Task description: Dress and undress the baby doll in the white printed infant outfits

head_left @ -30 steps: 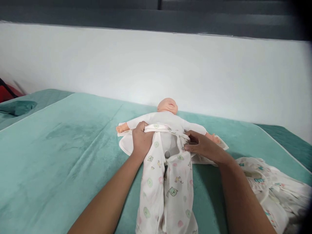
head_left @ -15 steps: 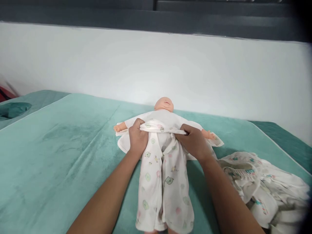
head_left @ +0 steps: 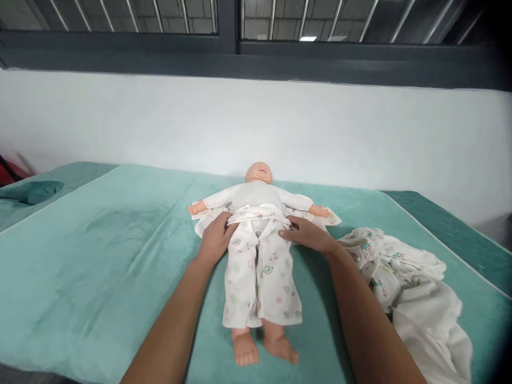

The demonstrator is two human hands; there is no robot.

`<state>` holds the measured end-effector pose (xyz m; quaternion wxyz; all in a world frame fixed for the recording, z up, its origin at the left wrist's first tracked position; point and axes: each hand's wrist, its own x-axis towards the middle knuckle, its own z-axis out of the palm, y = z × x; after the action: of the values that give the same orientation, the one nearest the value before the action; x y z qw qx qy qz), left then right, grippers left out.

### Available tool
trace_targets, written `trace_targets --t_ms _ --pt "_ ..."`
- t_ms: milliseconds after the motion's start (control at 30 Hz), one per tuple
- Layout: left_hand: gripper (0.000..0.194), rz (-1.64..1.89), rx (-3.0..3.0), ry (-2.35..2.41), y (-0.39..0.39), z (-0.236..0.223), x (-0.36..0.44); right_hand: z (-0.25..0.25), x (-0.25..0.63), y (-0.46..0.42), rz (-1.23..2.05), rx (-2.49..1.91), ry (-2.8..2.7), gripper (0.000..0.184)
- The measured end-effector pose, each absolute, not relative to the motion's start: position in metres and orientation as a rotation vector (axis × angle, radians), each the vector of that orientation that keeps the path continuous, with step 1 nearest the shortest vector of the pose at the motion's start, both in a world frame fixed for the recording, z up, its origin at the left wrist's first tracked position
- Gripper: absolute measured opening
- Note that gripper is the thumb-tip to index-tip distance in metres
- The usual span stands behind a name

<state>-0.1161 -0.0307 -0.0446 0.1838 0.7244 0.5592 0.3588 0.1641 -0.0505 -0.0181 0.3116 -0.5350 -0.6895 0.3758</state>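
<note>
A baby doll [head_left: 259, 173] in a white long-sleeved top lies on its back with arms spread. White printed baby trousers [head_left: 276, 277] cover its legs, and bare feet stick out of the cuffs. At the waist's left side, my left hand [head_left: 215, 239] holds the trousers' edge near the waistband [head_left: 258, 214]. My right hand [head_left: 311, 233] grips the other side, its thumb lying on the cloth; the remaining fingers are partly hidden. Beneath the doll's arms and back spreads an open printed garment [head_left: 333, 217].
A heap of white printed baby clothes [head_left: 424, 298] lies to the right, beside my right forearm. Teal cloth [head_left: 120, 256] covers the bed. Behind the doll's head rises a white wall [head_left: 200, 122] under a dark, barred window frame [head_left: 160, 56].
The raised waistband has come down flat against the doll's belly, and both hands have lowered to the sides of the waist. My view has tilted up, bringing the feet and window bars into sight.
</note>
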Motion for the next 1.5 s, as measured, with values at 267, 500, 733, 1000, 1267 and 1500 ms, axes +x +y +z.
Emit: trace_targets --t_ms 267,500,733,1000,1267,1500 --pt "0.055 1.082 1.82 1.342 -0.061 -0.049 -0.123 -0.035 0.142 -0.082 0.598 -1.628 -1.76 0.032" --pt "0.024 1.232 1.999 1.593 -0.074 -0.054 -0.118 -0.049 0.113 -0.104 0.155 -1.806 -1.564 0.019" --pt "0.032 1.12 1.826 1.293 -0.087 -0.051 -0.128 -0.045 0.117 -0.116 0.629 -1.59 -1.481 0.011" --pt "0.04 1.003 1.893 1.298 -0.115 -0.049 -0.129 -0.043 0.12 -0.139 0.69 -1.587 -1.695 0.034" --pt "0.021 1.036 2.116 1.525 -0.132 -0.051 -0.136 -0.053 0.107 -0.157 0.552 -1.616 -1.383 0.025" --pt "0.062 0.737 2.038 1.157 -0.163 -0.017 -0.15 -0.031 0.134 -0.192 1.042 -1.327 -1.795 0.06"
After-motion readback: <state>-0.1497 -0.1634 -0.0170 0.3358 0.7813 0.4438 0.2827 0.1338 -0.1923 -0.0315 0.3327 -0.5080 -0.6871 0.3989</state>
